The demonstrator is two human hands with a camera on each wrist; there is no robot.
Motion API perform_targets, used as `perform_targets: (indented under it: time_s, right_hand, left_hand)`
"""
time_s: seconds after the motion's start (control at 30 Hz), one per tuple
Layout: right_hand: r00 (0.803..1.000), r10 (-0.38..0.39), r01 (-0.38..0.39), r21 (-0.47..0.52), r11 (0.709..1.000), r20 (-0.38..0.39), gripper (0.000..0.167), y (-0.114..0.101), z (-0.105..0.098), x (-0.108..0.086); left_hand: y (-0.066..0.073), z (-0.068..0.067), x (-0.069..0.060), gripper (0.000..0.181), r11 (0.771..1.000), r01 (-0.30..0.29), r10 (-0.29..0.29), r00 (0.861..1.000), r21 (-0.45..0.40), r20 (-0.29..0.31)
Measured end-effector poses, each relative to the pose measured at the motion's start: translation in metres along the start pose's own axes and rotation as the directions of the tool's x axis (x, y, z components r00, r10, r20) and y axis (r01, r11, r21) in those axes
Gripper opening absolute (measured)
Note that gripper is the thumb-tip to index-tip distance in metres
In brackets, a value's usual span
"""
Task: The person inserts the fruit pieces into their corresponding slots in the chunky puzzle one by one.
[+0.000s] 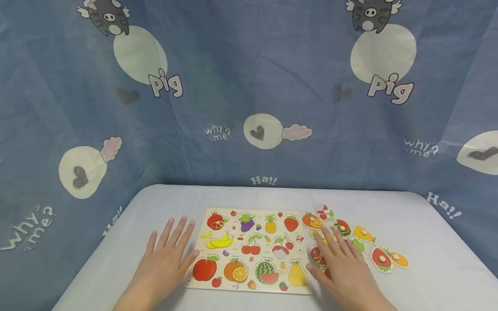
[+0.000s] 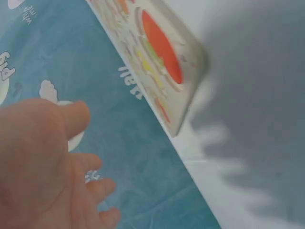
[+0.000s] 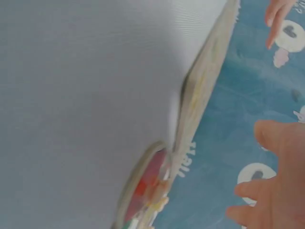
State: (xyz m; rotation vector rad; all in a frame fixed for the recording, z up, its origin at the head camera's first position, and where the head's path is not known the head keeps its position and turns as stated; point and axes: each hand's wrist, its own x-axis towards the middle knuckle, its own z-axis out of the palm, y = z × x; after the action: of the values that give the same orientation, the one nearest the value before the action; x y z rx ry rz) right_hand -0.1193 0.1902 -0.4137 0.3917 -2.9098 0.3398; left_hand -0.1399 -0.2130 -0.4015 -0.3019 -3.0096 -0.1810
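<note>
A cream fruit puzzle board [image 1: 235, 251] lies on the white table, with fruit pictures in rows. Just off its left edge is my left hand [image 1: 165, 261], fingers spread and holding nothing. My right hand [image 1: 344, 272], fingers also extended, hovers by the board's right edge over loose fruit pieces and partly hides them. Among these pieces are an orange [image 1: 311, 221], a watermelon [image 1: 342, 227], a pear [image 1: 363, 234], a strawberry [image 1: 381, 259] and a pineapple [image 1: 400, 260], several with round knobs. In the right wrist view, a reddish piece [image 3: 143, 186] stands out near the board.
The white table [image 1: 439, 259] extends beyond the pieces on the right and past my left hand. Behind it hangs a blue cloth [image 1: 218, 164] printed with pigs, hearts and lettering, which also drops down at both sides.
</note>
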Motion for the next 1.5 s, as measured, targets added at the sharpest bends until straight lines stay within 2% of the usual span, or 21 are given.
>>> perform_targets:
  time_s: [0.23,0.37,0.5,0.6,0.73,0.83,1.0,1.2,1.33,1.5]
  right_hand:
    - [0.999,-0.046,0.045,-0.034,0.998,-0.024,0.073,0.012,-0.001,-0.005]
    - [0.999,-0.031,0.031,-0.028,0.999,0.007,0.074,0.019,-0.003,-0.006]
    - [0.999,-0.044,0.045,-0.049,0.998,0.025,0.072,0.025,-0.006,-0.009]
    - [0.997,-0.071,0.074,-0.071,0.995,0.038,0.07,0.029,-0.009,-0.012]
    - [0.994,-0.098,0.1,-0.061,0.993,0.047,0.067,0.033,-0.011,-0.016]
    - [0.993,-0.108,0.11,-0.047,0.993,0.035,0.064,0.037,-0.012,-0.019]
    - [0.994,-0.104,0.104,0.017,0.994,0.027,0.062,0.042,-0.01,-0.022]
    - [0.997,-0.045,0.034,0.171,0.985,0.061,0.058,0.048,-0.01,-0.022]
    - [0.996,-0.016,-0.004,0.237,0.972,0.084,0.056,0.052,-0.011,-0.02]
    - [0.994,-0.002,-0.028,0.27,0.962,0.107,0.05,0.055,-0.012,-0.017]
  left_hand:
    - [-0.007,0.005,-0.005,0.085,0.997,-0.063,0.069,0.992,-0.052,0.107]
    - [-0.01,0.009,-0.005,0.089,0.989,-0.06,0.083,0.981,-0.132,0.175]
    - [-0.014,0.015,-0.004,0.088,0.976,-0.051,0.097,0.973,-0.211,0.211]
    - [-0.018,0.02,-0.004,0.085,0.964,-0.028,0.094,0.967,-0.266,0.236]
    - [-0.023,0.026,-0.003,0.084,0.944,0.056,0.049,0.951,-0.326,0.307]
    - [-0.025,0.026,-0.003,0.085,0.931,0.097,0.033,0.938,-0.353,0.344]
    - [-0.027,0.025,-0.003,0.083,0.924,0.098,0.043,0.933,-0.369,0.357]
    - [-0.027,0.022,0.001,0.083,0.921,0.127,0.03,0.92,-0.37,0.391]
    - [-0.028,0.02,0.001,0.082,0.912,0.123,0.041,0.921,-0.391,0.387]
    - [-0.028,0.021,0.0,0.081,0.899,0.139,0.039,0.919,-0.415,0.393]
